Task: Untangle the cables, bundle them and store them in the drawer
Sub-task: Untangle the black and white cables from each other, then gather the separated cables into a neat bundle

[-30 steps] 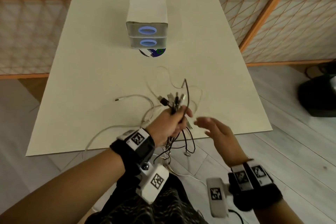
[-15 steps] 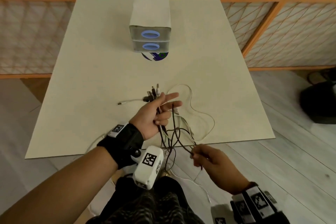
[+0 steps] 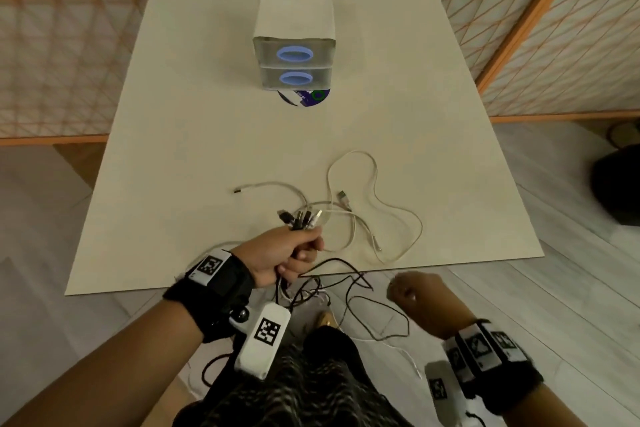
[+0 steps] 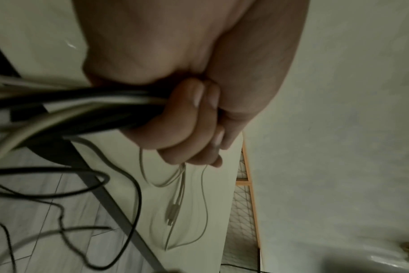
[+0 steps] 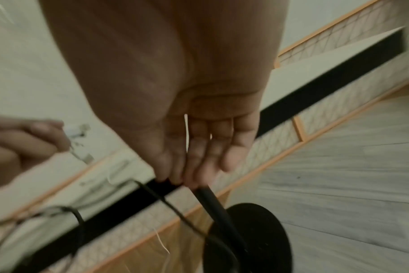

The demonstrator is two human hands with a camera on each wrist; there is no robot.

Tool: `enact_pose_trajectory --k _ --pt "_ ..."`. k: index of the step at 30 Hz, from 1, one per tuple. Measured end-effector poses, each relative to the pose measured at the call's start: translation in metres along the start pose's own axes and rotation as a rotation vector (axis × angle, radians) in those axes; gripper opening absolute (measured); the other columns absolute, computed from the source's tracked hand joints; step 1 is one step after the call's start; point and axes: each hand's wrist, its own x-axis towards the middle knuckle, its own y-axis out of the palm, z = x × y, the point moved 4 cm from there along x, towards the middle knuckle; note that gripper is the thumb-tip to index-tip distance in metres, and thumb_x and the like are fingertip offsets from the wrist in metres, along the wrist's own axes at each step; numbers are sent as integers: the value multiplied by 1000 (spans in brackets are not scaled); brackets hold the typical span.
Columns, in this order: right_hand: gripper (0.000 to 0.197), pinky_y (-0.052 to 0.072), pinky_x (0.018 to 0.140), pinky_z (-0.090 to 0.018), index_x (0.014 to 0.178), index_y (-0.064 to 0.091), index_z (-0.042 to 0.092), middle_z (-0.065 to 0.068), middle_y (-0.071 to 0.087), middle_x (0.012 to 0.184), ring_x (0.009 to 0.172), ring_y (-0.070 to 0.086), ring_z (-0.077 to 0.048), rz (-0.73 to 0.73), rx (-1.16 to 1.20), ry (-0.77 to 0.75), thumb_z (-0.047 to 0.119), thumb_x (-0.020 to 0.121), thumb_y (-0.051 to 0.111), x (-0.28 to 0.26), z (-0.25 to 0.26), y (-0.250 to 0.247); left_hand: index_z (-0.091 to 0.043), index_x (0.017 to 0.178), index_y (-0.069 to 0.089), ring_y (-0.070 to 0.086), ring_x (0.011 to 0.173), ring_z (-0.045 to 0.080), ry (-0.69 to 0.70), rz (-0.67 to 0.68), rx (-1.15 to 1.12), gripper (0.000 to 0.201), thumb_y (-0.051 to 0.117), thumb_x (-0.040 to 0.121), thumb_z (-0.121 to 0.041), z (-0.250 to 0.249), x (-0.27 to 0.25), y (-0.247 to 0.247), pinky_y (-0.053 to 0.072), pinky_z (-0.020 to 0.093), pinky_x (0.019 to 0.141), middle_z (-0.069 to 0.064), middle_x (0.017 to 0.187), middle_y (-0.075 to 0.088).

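My left hand (image 3: 294, 250) is closed in a fist round a bundle of black and white cables (image 4: 93, 103) over the table's near edge. Several plugs (image 3: 301, 217) stick out above that fist. Loose white cables (image 3: 377, 204) loop across the table (image 3: 194, 149) to the right of it, and thin black cables (image 3: 349, 291) hang tangled below the edge. Off the edge to the right, my right hand (image 3: 415, 295) has thumb and fingertips (image 5: 173, 175) meeting on a thin black cable (image 5: 175, 208); the view is blurred. A white two-drawer unit (image 3: 294, 55) with both drawers closed stands at the table's far middle.
A printed disc (image 3: 306, 97) pokes out from under the drawer unit. Orange lattice railings (image 3: 52, 55) border the table on the left and right. A dark object (image 3: 620, 184) sits on the floor at right. The table's black pole and round base (image 5: 252, 238) stand below my right hand.
My left hand has closed into a fist on the bundle and dropped toward the near edge. My right hand has drawn out to the right. The white loops now lie spread on the table.
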Motion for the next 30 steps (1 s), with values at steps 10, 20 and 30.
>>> enact_pose_trajectory --k 10,20,30 --pt "40 44 89 -36 115 56 6 -11 55 116 106 53 -28 -330 85 91 38 91 52 104 73 -29 -14 73 46 26 40 9 193 -199 118 40 33 98 -42 -7 -13 -14 41 29 60 -7 47 27" --pt "14 56 78 -45 94 56 7 -17 69 92 79 65 -29 -587 474 185 19 88 59 96 55 -81 -20 69 43 19 32 3 336 -266 -347 32 40 98 -31 -22 -45 -60 24 14 33 -10 41 23" --pt "11 49 55 -23 82 62 21 5 64 63 56 58 -6 -401 547 -204 10 84 60 22 150 -53 -9 86 56 41 47 6 497 -296 -131 25 63 84 -33 -26 -20 28 37 20 46 -12 48 47"
